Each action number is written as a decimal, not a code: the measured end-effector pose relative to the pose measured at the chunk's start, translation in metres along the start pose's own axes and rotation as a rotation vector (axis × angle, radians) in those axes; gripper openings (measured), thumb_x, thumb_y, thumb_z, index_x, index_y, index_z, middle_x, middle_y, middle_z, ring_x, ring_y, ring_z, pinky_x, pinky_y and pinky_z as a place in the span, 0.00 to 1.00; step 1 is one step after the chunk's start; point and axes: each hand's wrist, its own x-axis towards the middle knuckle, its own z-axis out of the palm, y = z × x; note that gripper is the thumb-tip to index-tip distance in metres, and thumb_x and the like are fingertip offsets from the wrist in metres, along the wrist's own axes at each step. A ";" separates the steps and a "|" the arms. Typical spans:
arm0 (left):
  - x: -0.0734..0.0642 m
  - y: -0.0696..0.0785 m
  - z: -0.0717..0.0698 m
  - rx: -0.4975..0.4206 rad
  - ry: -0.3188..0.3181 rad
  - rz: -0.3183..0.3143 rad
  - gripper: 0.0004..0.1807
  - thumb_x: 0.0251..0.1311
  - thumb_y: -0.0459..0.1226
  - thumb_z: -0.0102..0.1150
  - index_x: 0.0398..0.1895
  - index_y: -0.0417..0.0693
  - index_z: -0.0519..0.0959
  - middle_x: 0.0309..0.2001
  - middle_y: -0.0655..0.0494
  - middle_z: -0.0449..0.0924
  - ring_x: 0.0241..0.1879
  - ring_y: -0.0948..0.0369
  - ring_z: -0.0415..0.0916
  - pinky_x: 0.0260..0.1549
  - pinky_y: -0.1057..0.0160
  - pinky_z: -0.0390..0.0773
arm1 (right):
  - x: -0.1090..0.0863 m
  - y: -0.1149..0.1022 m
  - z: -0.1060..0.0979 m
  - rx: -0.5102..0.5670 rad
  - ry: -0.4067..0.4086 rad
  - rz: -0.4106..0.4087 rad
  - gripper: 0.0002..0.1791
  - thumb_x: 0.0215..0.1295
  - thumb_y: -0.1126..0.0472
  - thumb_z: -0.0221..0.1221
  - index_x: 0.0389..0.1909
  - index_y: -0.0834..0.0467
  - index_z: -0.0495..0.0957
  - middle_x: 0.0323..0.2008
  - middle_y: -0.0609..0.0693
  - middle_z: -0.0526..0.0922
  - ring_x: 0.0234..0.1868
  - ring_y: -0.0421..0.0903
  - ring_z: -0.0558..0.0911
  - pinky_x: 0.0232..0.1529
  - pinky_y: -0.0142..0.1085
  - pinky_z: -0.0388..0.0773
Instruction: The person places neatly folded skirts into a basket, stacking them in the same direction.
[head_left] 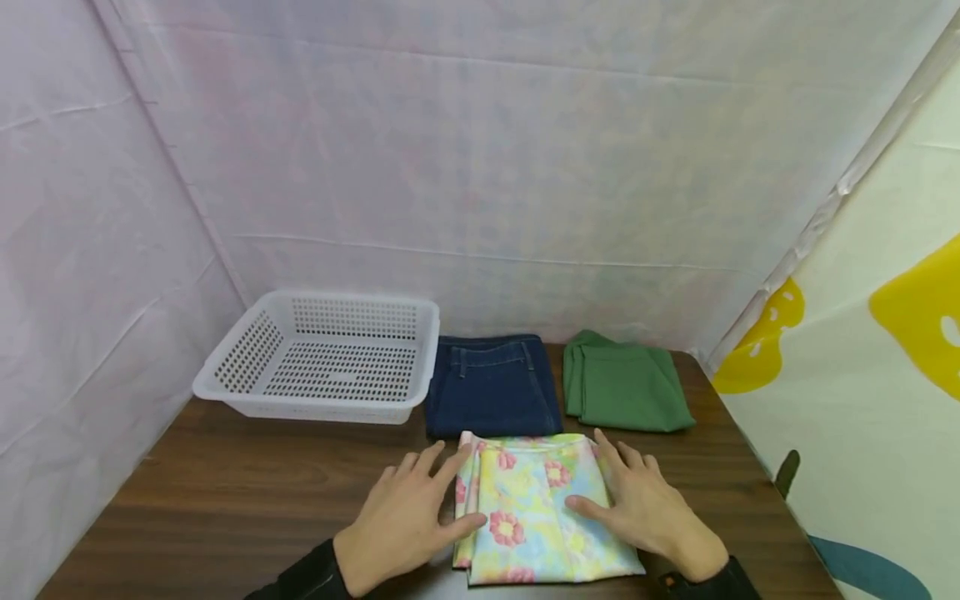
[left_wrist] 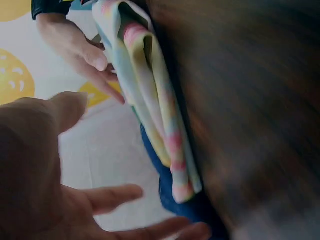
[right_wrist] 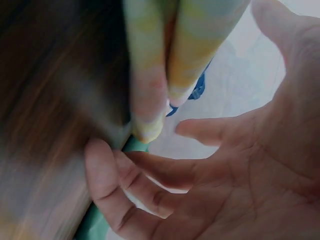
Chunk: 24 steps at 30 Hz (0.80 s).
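Observation:
A folded floral cloth (head_left: 536, 517), yellow, pale blue and pink, lies near the front of the table. My left hand (head_left: 408, 512) is at its left edge, fingers spread and thumb reaching over the cloth. At the right edge is my right hand (head_left: 645, 504), with its thumb over the cloth and its fingers along the side. In the left wrist view the folded layers of the floral cloth (left_wrist: 150, 95) show edge-on, apart from the spread left fingers (left_wrist: 115, 197). The right wrist view has the right fingers (right_wrist: 135, 185) loosely bent beside the rounded folds, holding nothing.
Behind the cloth lie folded dark blue jeans (head_left: 491, 387) and, to their right, a folded green garment (head_left: 626, 383). A white perforated plastic basket (head_left: 315, 406) stands at the back left of the brown wooden table (head_left: 247, 500). White fabric walls (head_left: 480, 167) enclose the table.

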 end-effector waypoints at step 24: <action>0.039 0.007 0.021 -0.367 -0.161 0.095 0.46 0.57 0.53 0.72 0.76 0.49 0.63 0.64 0.40 0.64 0.55 0.52 0.72 0.50 0.56 0.77 | 0.022 -0.018 0.000 0.271 -0.121 0.033 0.64 0.47 0.40 0.77 0.80 0.53 0.51 0.66 0.66 0.65 0.59 0.59 0.74 0.48 0.54 0.78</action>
